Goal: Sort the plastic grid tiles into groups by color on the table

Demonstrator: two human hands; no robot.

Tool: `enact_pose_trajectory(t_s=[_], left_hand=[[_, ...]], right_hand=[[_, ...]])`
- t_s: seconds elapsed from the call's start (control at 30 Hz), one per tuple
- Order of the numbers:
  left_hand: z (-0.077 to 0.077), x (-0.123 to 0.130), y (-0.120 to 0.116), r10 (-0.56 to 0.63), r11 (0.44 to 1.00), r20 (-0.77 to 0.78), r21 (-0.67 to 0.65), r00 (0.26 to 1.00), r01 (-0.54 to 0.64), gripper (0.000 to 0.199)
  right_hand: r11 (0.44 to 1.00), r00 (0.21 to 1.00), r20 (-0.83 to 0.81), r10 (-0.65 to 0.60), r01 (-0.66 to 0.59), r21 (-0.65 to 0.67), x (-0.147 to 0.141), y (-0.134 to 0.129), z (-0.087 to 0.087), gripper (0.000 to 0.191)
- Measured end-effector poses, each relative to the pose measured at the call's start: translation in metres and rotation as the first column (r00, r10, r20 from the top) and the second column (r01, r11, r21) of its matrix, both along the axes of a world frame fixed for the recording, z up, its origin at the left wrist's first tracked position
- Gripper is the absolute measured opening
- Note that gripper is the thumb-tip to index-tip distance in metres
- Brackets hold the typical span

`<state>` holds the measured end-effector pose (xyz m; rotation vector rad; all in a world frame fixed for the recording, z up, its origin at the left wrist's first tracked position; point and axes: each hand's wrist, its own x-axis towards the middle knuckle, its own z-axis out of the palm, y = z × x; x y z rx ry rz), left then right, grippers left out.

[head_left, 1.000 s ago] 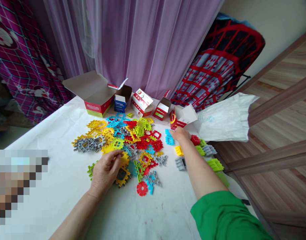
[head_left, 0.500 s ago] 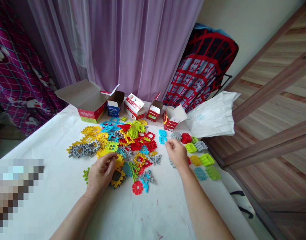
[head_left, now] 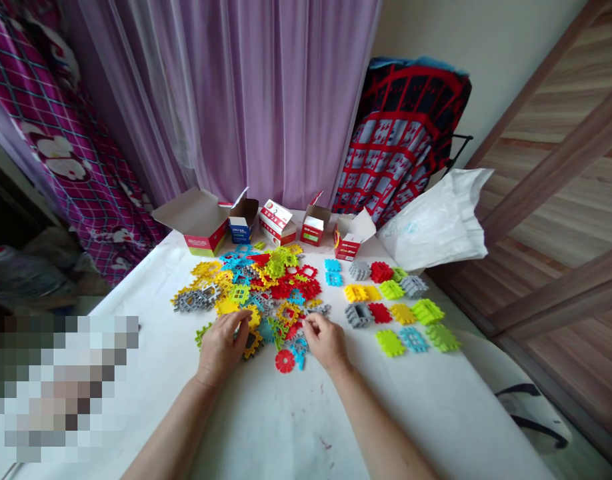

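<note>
A mixed heap of plastic interlocking building pieces (head_left: 281, 289) lies mid-table, in yellow, red, blue, green and grey. My left hand (head_left: 222, 348) rests at its near left edge, fingers curled by a yellow piece (head_left: 227, 305); whether anything is inside them is hidden. At the near right side, my right hand (head_left: 327, 341) has thumb and fingers drawn together beside red and grey pieces, and what they pinch, if anything, cannot be made out. A round red piece (head_left: 285, 361) lies between the hands. Two blue pieces (head_left: 333, 272) sit right of the heap.
Sorted small stacks, among them a green stack (head_left: 428, 311) and a grey stack (head_left: 359, 315), stand on the right. Several opened cardboard boxes, including a blue box (head_left: 241, 231), line the table's back. A white bag (head_left: 436, 220) lies at the back right corner.
My right hand has moved from the blue pieces, left and towards me, to the heap's near right edge. My left hand stays beside the heap. The view has shifted slightly.
</note>
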<state>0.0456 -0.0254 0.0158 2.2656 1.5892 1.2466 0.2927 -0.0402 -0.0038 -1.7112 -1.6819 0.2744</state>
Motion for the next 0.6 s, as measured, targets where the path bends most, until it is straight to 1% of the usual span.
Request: enact_pose_trajectory(t_s=[0.17,0.37,0.47,0.6], left_hand=[[0.002,0.01,-0.024,-0.08,0.994,-0.136,0.065,0.988,0.089,0.023],[-0.001,0.011,-0.05,-0.126,0.984,-0.228,0.096,0.966,0.151,0.024],[-0.003,0.012,-0.056,-0.127,0.983,-0.26,0.1,0.957,0.157,0.025],[-0.005,0.013,-0.056,-0.123,0.98,-0.288,0.113,0.95,0.162,0.024]], right_hand=[[0.997,1.0,0.015,0.015,-0.013,-0.079,-0.001,-0.002,0.007,0.023],[0.989,0.998,0.046,0.051,-0.044,-0.142,0.0,-0.003,0.012,0.022],[0.983,0.992,0.063,0.111,-0.1,-0.151,0.0,-0.003,0.017,0.027],[0.97,0.96,0.183,0.21,-0.181,-0.163,-0.006,-0.001,0.029,0.037]])
